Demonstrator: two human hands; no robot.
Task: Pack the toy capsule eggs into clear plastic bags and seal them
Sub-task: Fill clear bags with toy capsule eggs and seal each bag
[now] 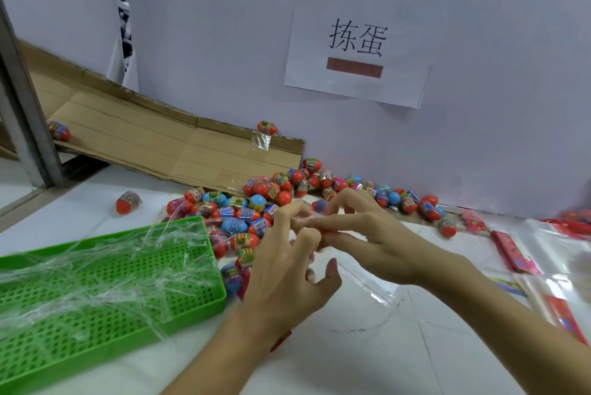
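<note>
Hands met above the bench (367,362), the left hand (287,260) and right hand (361,234) pinching a clear plastic bag (367,286) between their fingers (307,218). Dozens of toy capsule eggs (256,202) lay loose behind, suggesting most packing remained.

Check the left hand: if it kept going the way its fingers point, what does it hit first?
Probably the right hand: the left hand points up-right, both pinching a clear plastic bag. Beyond lies the capsule egg pile; depth unclear.
</note>
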